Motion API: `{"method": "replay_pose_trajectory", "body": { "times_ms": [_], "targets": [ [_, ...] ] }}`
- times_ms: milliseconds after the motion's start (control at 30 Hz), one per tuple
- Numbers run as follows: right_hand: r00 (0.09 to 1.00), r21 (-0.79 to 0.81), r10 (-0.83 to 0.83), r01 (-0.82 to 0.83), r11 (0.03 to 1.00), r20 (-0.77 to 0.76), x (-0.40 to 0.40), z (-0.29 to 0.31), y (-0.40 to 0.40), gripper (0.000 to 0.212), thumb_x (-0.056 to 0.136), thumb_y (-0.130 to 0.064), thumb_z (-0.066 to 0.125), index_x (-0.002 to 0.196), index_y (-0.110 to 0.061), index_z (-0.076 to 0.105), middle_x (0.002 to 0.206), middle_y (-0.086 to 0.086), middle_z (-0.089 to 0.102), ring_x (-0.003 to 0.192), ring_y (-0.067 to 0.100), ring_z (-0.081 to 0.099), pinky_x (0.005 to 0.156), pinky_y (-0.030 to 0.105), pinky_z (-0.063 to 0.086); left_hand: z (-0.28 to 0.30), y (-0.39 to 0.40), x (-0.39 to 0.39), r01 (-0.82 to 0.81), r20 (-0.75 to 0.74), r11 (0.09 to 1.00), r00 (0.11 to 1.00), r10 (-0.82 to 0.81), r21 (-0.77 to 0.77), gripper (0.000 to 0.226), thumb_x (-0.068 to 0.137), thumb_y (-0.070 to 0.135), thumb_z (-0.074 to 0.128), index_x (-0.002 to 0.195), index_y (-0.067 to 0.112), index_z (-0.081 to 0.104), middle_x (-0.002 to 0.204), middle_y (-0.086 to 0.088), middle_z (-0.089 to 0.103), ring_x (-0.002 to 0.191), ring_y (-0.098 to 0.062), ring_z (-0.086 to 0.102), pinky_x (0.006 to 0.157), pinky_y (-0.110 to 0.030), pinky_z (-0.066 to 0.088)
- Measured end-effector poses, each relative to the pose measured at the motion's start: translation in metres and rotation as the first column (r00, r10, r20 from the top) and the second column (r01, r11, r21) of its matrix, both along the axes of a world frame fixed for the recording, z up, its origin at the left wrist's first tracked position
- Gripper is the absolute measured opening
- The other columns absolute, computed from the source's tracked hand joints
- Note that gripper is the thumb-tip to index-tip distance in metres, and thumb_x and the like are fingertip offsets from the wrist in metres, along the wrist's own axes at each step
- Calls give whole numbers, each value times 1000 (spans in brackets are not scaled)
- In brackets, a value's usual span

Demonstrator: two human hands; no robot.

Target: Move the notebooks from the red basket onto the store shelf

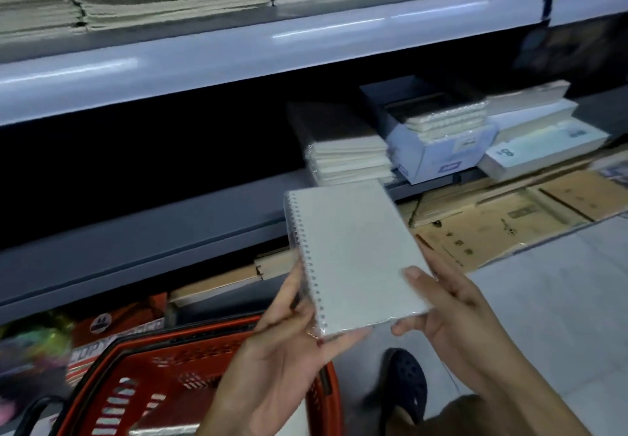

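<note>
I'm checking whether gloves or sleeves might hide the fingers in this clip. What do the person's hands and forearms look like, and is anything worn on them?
Both the left hand and the right hand are bare: no gloves, rings, watch or bands show. Both forearms are uncovered as far as the picture's edge, with no sleeve in view.

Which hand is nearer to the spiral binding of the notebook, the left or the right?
Left. The left hand grips the notebook along its spiral binding; the right hand holds the opposite edge, away from the binding.
</note>
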State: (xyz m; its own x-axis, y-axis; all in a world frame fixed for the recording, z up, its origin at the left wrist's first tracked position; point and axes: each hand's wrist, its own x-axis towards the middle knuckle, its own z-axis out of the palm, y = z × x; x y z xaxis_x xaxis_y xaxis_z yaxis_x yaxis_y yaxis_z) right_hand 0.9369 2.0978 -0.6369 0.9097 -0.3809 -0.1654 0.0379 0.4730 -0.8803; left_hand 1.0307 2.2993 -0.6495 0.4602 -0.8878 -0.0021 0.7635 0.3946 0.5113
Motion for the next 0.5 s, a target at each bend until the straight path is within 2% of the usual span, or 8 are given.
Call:
{"method": "replay_pose_trajectory", "body": {
  "times_ms": [67,133,200,300,367,500],
  "targets": [
    [1000,24,-22,22,999,12,14,-1,-9,41,97,-8,54,136,-19,62,126,7,70,88,23,72,53,31,60,4,-10,17,-5,40,1000,999,4,31,62,103,-4,39,157,24,30,165,-7,25,147,-41,33,113,-65,33],
    [998,25,-57,56,998,28,33,1,-20,41,98,-10,54,137,-19,60,126,7,71,86,23,72,54,29,60,12,-25,34,-91,134,987,988,74,129,58,101,1,44,152,29,42,157,-7,44,139,-37,48,99,-58,51],
    [996,9,-61,60,998,60,56,7,-33,40,99,-12,54,138,-19,59,127,5,70,88,22,72,56,28,60,25,-40,51,-211,216,952,963,162,224,53,99,6,46,146,31,50,145,-5,58,129,-32,59,84,-47,59],
    [993,10,-70,69,998,93,92,18,-51,35,101,-13,53,135,-11,60,129,9,68,87,20,70,55,24,59,42,-64,73,-332,278,912,924,263,241,49,100,10,46,146,27,49,138,-3,64,123,-27,64,85,-38,61],
    [991,10,-90,90,996,100,114,22,-59,33,103,-14,51,134,-7,60,130,12,67,90,19,69,55,23,59,50,-77,88,-377,250,897,914,319,232,49,100,10,47,148,23,46,136,-4,66,120,-25,67,89,-37,60],
    [989,51,-134,130,990,70,147,25,-68,32,103,-16,54,131,-2,61,126,14,69,90,17,71,57,23,58,56,-93,112,-424,209,876,900,381,228,48,101,9,49,148,19,45,130,-4,70,115,-23,69,84,-34,61]
  ]
}}
